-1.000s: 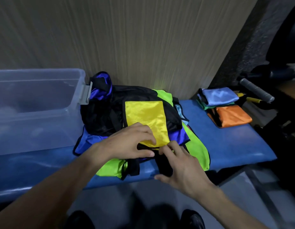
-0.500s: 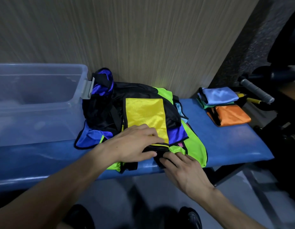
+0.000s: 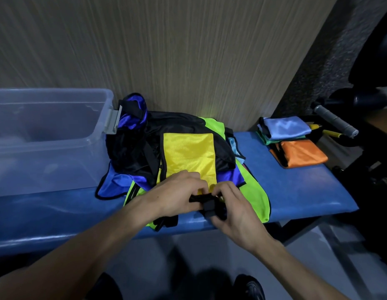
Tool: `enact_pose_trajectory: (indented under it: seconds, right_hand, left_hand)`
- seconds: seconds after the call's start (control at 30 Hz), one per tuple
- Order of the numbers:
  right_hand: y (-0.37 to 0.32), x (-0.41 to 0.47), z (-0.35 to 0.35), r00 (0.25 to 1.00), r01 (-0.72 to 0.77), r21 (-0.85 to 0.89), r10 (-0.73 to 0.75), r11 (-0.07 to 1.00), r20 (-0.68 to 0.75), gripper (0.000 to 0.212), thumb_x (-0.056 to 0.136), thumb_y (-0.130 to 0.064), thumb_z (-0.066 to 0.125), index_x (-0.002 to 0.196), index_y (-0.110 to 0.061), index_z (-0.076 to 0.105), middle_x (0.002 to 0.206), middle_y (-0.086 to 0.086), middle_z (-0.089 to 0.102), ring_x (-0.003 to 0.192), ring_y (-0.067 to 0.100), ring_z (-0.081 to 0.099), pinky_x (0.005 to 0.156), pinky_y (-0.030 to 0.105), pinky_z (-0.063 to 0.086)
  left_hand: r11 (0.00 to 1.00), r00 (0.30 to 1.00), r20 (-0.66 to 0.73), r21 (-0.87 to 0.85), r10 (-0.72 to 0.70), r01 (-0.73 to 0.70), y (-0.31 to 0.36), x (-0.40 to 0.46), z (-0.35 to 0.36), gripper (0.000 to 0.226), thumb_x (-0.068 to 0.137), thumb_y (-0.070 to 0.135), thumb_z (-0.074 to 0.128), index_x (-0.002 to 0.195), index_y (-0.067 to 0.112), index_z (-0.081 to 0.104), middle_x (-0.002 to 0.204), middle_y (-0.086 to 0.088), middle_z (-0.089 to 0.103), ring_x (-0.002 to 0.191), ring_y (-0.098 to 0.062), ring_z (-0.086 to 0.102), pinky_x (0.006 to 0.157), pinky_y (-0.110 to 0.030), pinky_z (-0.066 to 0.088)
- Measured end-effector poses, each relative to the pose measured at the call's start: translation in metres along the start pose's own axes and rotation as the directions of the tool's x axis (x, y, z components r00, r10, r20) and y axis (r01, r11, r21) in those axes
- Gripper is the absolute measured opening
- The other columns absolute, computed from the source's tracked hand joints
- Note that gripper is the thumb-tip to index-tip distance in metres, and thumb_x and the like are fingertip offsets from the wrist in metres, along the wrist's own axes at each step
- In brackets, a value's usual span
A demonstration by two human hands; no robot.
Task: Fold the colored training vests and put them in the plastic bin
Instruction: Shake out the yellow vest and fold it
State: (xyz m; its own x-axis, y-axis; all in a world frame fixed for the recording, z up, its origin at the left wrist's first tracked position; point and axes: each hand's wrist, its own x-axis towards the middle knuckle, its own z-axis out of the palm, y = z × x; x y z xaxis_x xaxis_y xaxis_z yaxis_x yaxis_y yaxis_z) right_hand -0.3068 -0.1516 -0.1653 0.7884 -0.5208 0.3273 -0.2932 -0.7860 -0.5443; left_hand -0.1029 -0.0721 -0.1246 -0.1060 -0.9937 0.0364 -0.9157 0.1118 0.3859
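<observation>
Folding should stay on the table (image 3: 296,191), which is wide and gives a flat support, with the bin (image 3: 58,135) standing at its left end, no vests seen inside. The pile (image 3: 166,152) of unfolded vests lies in the middle, just beside the bin, and the yellow vest (image 3: 188,154) lies on top of it as a narrow panel. I judge the step is folding its near end, so both hands should lift the black trim (image 3: 206,202) together and keep the edges in line, because the slippery mesh can slide off the pile. The left hand (image 3: 179,193) and the right hand (image 3: 236,211) both pinch this trim with curled fingers. Compared with one second ago, the hands lay flatter on the cloth and a little apart; now they have closed on the trim and come together.
</observation>
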Motion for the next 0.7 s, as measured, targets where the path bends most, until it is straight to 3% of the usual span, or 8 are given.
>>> enact_pose_trajectory:
  seconds: [0.1, 0.3, 0.53, 0.7]
  right_hand:
    - [0.007, 0.003, 0.003, 0.998, -0.057, 0.028, 0.057, 0.998, 0.004, 0.049, 0.076, -0.021, 0.081, 0.12, -0.023, 0.058, 0.112, -0.01, 0.052, 0.102, 0.011, 0.058, 0.085, 0.023, 0.049]
    - [0.008, 0.014, -0.006, 0.987, -0.147, 0.142, 0.136, 0.979, 0.085, 0.036, 0.078, -0.016, 0.083, 0.108, -0.025, 0.065, 0.104, -0.009, 0.058, 0.099, 0.005, 0.058, 0.086, 0.009, 0.041]
    - [0.002, 0.025, -0.012, 0.974, -0.222, 0.274, 0.202, 0.936, 0.1, 0.028, 0.077, -0.01, 0.086, 0.093, -0.023, 0.067, 0.091, -0.002, 0.064, 0.082, 0.015, 0.061, 0.076, 0.025, 0.053]
    - [-0.001, 0.022, -0.009, 0.981, -0.191, 0.324, 0.19, 0.927, 0.035, 0.031, 0.078, -0.007, 0.085, 0.098, -0.022, 0.067, 0.097, -0.003, 0.06, 0.082, 0.013, 0.062, 0.076, 0.017, 0.052]
  left_hand:
    - [0.999, 1.0, -0.029, -0.044, 0.003, -0.004, -0.002, -0.001, 0.0, 0.016, 0.092, 0.032, 0.07, 0.106, 0.038, 0.064, 0.085, 0.018, 0.044, 0.087, -0.005, 0.044, 0.077, -0.027, 0.045]
    - [0.996, 0.999, -0.047, -0.09, -0.009, 0.004, -0.005, -0.002, -0.003, 0.012, 0.094, 0.03, 0.07, 0.104, 0.035, 0.068, 0.088, 0.012, 0.052, 0.082, -0.005, 0.051, 0.071, -0.024, 0.045]
    - [0.991, 0.997, -0.071, -0.132, -0.028, 0.018, -0.009, -0.001, -0.002, 0.013, 0.093, 0.024, 0.069, 0.1, 0.035, 0.068, 0.085, 0.016, 0.051, 0.08, -0.001, 0.05, 0.069, -0.025, 0.042]
    - [0.981, 0.994, -0.097, -0.191, -0.053, 0.034, -0.013, -0.001, -0.001, 0.009, 0.093, 0.022, 0.068, 0.095, 0.031, 0.068, 0.087, 0.011, 0.059, 0.082, -0.008, 0.055, 0.073, -0.035, 0.049]
